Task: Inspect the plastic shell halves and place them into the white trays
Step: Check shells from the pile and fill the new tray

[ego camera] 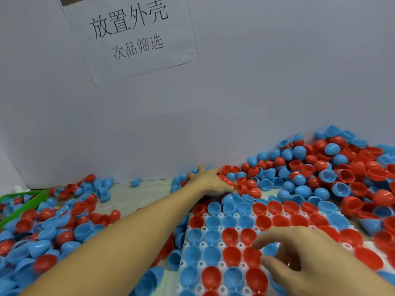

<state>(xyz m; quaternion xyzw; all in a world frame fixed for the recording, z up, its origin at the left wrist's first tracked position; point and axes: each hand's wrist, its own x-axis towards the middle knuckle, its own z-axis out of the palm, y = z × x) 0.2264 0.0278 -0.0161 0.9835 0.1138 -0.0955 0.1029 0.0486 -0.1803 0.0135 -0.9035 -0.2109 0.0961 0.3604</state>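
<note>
Shell halves (333, 167): glossy red and blue plastic cups, heaped around left hand (210, 180), fingers buried, grip indeterminate. White tray (193, 245) beneath relaxed, empty right hand (299, 255).

Red and blue shell halves (333, 167) lie heaped loose; others sit open-side up in the white tray (193, 244)

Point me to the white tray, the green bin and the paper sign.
white tray (193, 244): head view, bare left edge beside the seated shells.
green bin (21, 194): head view, top rim at far left.
paper sign (136, 60): head view, blank area below the printed characters.
</note>
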